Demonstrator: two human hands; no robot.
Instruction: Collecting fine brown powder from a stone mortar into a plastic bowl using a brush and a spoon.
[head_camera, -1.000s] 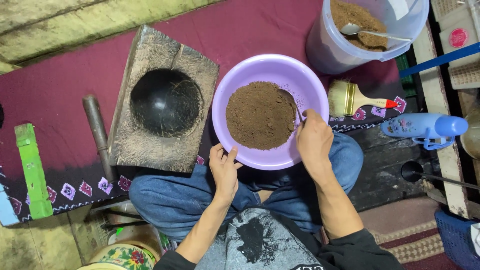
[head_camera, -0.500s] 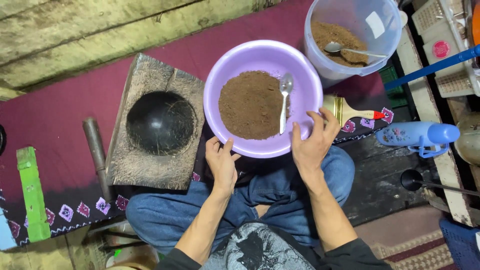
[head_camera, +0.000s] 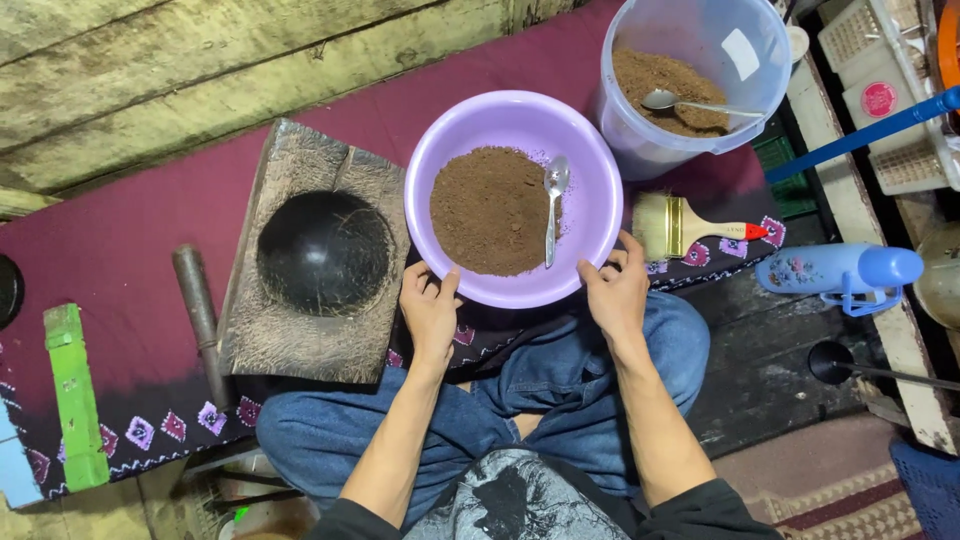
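A purple plastic bowl (head_camera: 590, 170) sits on the maroon cloth in front of my crossed legs. It holds a mound of brown powder (head_camera: 488, 210), and a metal spoon (head_camera: 553, 205) lies inside with its bowl end pointing away from me. My left hand (head_camera: 430, 310) rests against the bowl's near left rim, fingers loosely apart. On the near right rim my right hand (head_camera: 615, 290) touches the bowl with spread fingers. Neither hand holds the spoon.
A stone mortar block (head_camera: 315, 255) with a dark hollow stands left of the bowl, with a pestle (head_camera: 198, 310) beside it. A clear bucket (head_camera: 695, 75) with brown powder and a spoon is at the back right. A paintbrush (head_camera: 690, 225) and a blue bottle (head_camera: 840, 275) lie to the right.
My right hand has let go of the spoon, which now lies in the bowl, and has settled on the rim. The view has shifted so the bowl sits more to the centre.
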